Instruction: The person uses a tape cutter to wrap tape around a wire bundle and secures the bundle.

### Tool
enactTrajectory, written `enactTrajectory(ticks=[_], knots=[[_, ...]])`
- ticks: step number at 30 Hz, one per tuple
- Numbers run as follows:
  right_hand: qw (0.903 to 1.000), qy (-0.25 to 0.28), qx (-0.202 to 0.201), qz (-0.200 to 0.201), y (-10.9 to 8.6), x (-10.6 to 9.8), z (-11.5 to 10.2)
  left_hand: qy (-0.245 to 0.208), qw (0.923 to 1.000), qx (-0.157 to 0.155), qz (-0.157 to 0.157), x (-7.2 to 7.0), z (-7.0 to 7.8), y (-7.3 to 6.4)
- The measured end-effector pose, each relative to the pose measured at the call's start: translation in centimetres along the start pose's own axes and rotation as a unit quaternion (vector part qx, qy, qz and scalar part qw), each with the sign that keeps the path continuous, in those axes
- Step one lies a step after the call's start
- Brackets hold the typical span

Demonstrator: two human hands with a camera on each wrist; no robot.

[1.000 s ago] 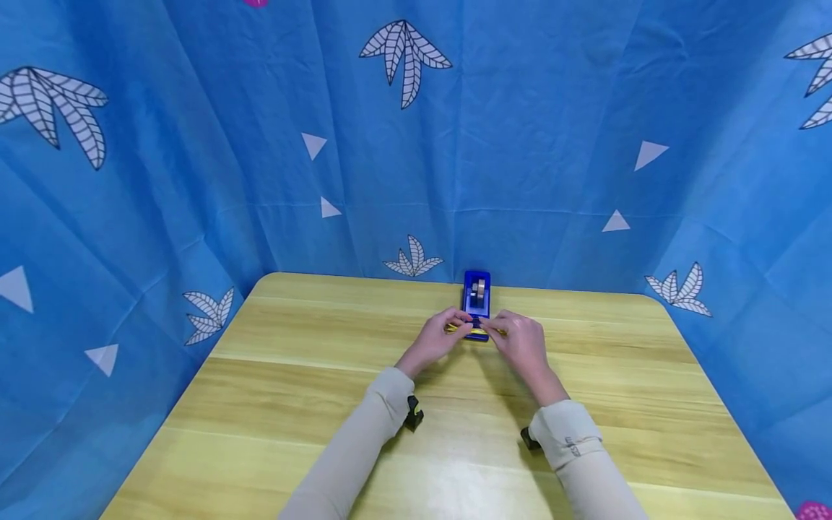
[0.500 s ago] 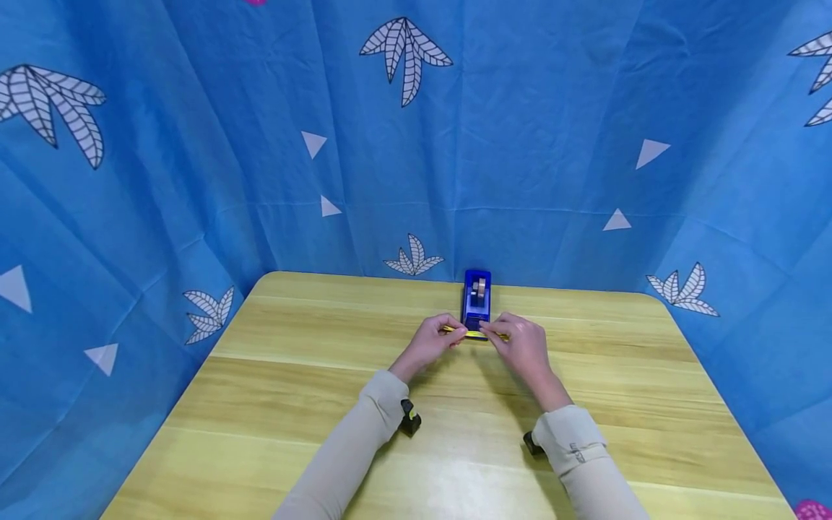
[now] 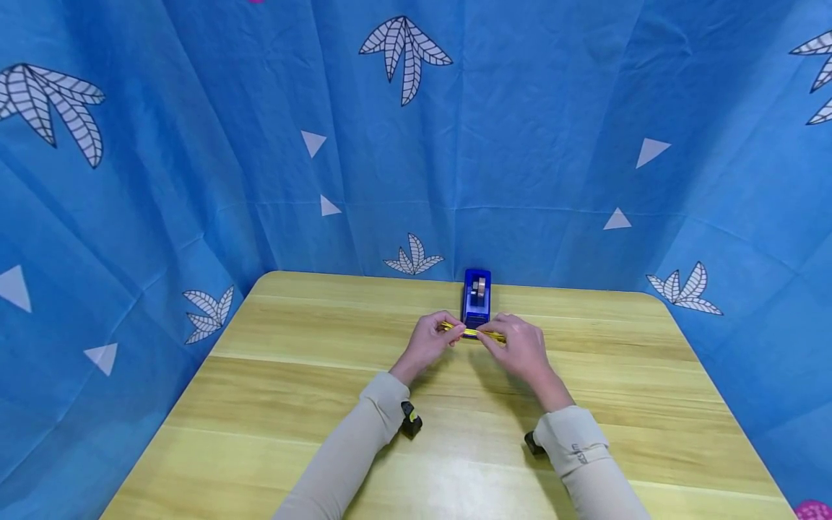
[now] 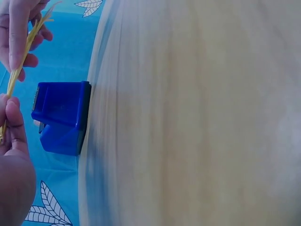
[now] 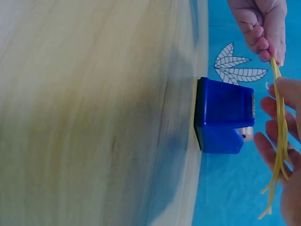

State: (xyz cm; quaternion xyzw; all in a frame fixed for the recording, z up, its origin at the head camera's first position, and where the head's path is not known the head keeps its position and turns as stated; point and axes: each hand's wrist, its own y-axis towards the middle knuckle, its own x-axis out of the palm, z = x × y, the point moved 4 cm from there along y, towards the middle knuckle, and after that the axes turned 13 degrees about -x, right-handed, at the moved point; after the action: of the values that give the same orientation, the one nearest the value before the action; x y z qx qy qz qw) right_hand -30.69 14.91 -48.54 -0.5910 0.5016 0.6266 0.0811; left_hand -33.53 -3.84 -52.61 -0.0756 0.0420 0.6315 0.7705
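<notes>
A bundle of thin yellow strands (image 3: 471,332) is held level between both hands, in front of the blue tape dispenser (image 3: 477,315). My left hand (image 3: 429,339) pinches its left part between thumb and fingers. On the right, my right hand (image 3: 522,348) pinches it with thumb and forefinger, a short gap from the left fingertips. Loose, split ends of the yellow bundle (image 5: 280,136) trail past the right palm in the right wrist view. From the left wrist view, the blue dispenser (image 4: 61,113) stands beyond the hands on the table.
The wooden table (image 3: 312,404) has its far edge just behind the dispenser, which holds a tape roll (image 3: 481,287). A blue curtain (image 3: 546,130) with white leaf prints hangs around the back and sides. Black wrist cameras sit under both sleeves.
Both hands and the yellow bundle have drawn slightly toward the front, uncovering more of the dispenser's near end. The right fingertips have shifted a little left along the strands.
</notes>
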Motion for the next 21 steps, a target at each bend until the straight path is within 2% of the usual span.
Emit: enactTrajectory(ticks=[6, 12, 15, 21], knots=[[0.9974, 0.035, 0.024, -0.058, 0.03, 0.33, 0.30, 0.020, 0.9998, 0.009, 0.002, -0.24, -0.19, 0.04], [0.9913, 0.076, 0.040, -0.099, 0.04, 0.32, 0.38, 0.034, 0.9992, 0.022, -0.005, -0.31, -0.12, -0.09], [0.9905, 0.081, 0.043, -0.103, -0.01, 0.26, 0.36, 0.036, 0.9991, 0.022, -0.010, -0.29, -0.07, -0.15], [0.9947, 0.051, 0.025, -0.085, -0.04, 0.41, 0.36, 0.046, 0.9984, 0.015, -0.028, -0.33, 0.02, -0.17]])
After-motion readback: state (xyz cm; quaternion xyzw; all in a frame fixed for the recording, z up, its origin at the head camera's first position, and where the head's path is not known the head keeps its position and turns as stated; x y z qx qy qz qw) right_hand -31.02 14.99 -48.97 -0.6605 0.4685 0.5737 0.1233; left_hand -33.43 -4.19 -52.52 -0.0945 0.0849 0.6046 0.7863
